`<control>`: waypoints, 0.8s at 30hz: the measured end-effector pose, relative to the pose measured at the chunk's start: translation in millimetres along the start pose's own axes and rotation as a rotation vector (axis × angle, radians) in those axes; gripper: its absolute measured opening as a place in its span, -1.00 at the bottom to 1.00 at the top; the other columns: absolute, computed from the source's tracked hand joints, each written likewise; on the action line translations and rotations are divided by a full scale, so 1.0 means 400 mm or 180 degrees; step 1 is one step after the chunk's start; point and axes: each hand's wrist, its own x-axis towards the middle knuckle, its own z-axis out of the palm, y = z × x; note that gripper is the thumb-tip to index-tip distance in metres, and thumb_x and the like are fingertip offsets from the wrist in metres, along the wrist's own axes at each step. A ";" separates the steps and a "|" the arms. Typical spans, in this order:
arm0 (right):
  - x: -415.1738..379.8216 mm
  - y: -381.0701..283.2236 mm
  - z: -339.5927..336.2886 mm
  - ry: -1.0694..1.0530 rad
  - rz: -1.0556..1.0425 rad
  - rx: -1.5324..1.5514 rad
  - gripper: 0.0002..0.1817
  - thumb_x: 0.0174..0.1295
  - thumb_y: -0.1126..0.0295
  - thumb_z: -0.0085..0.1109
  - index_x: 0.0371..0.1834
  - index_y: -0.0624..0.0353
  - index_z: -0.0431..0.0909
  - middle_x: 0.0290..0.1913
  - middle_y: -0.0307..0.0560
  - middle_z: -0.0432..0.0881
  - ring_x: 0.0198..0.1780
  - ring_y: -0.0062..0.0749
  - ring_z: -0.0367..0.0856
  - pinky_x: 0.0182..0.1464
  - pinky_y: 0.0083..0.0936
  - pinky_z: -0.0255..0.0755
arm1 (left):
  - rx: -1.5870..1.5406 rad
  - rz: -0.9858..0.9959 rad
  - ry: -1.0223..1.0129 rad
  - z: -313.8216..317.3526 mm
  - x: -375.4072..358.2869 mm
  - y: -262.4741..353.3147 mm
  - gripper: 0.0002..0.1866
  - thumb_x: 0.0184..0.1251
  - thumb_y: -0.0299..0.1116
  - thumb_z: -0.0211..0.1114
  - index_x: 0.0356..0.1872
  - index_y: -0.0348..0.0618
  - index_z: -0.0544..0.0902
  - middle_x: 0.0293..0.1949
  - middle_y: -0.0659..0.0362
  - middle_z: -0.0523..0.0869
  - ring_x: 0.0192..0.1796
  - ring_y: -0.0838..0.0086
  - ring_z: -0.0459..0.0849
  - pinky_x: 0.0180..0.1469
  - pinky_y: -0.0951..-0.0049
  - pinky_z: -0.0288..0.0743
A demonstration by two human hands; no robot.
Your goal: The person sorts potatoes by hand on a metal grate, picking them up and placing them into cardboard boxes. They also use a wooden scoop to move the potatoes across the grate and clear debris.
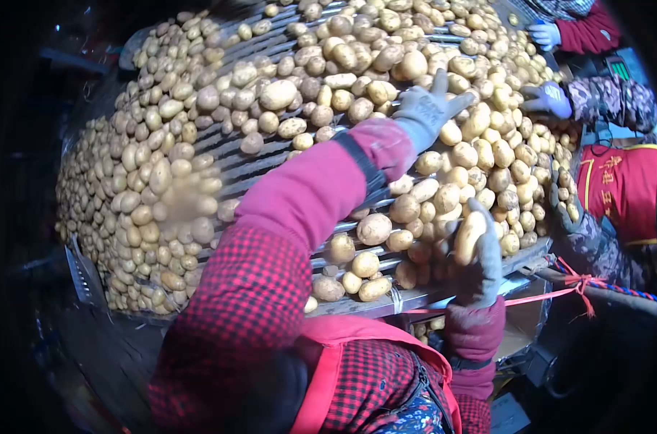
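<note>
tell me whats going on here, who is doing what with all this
The person's right hand holds a potato, while the left hand is spread over the heap. More potatoes lie across the table, with bars showing between them. On the right, other people's gloved hands are at the heap too.

Count: two own gloved hands (424,114), three co-worker gloved hands (548,100), one blue-and-red rope (621,291); potatoes (278,95) are too numerous to count.

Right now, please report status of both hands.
Left hand spread over potatoes. Right hand holding one potato. Co-workers' gloved hands close by, right side.
</note>
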 end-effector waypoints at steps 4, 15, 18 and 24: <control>-0.040 0.117 -0.016 -0.0356 0.0413 0.0546 -0.15 0.42 -0.09 0.27 0.59 0.21 0.23 0.12 -0.01 0.67 -0.07 -0.30 0.69 -0.23 -0.44 0.57 | -0.0204 -0.0379 -0.0520 -0.042 0.059 0.003 -0.41 0.56 -0.31 0.08 0.48 0.70 0.40 0.62 -0.10 0.12 0.16 -0.03 0.72 0.08 0.09 0.72; -0.116 0.182 -0.002 -0.0552 0.0900 0.0810 -0.45 0.60 -0.07 -0.06 0.39 0.09 0.46 0.08 0.04 0.71 -0.03 -0.30 0.72 -0.10 -0.43 0.56 | -0.0427 -0.0225 0.0139 -0.264 -0.174 -0.225 -0.20 0.22 -0.15 0.45 0.55 0.37 0.40 0.38 -0.14 0.47 0.16 -0.04 0.70 0.19 0.01 0.60; -0.109 0.214 -0.028 -0.0723 0.0749 0.0874 -0.45 0.63 -0.08 -0.10 0.33 0.17 0.48 0.05 0.05 0.72 -0.03 -0.24 0.74 -0.10 -0.37 0.60 | 0.0579 -0.0823 0.0107 -0.283 -0.284 -0.399 -0.32 0.31 -0.01 0.37 0.49 0.29 0.47 0.36 -0.02 0.54 0.26 -0.01 0.63 0.32 0.02 0.50; -0.103 0.226 -0.033 -0.0725 0.0877 0.1174 -0.43 0.63 -0.12 -0.10 0.21 0.22 0.52 0.02 0.07 0.74 -0.05 -0.17 0.76 -0.12 -0.29 0.65 | 0.0339 -0.0974 -0.0413 -0.250 -0.336 -0.480 -0.36 0.35 0.00 0.38 0.46 0.26 0.50 0.32 -0.05 0.62 0.28 0.00 0.63 0.32 0.04 0.51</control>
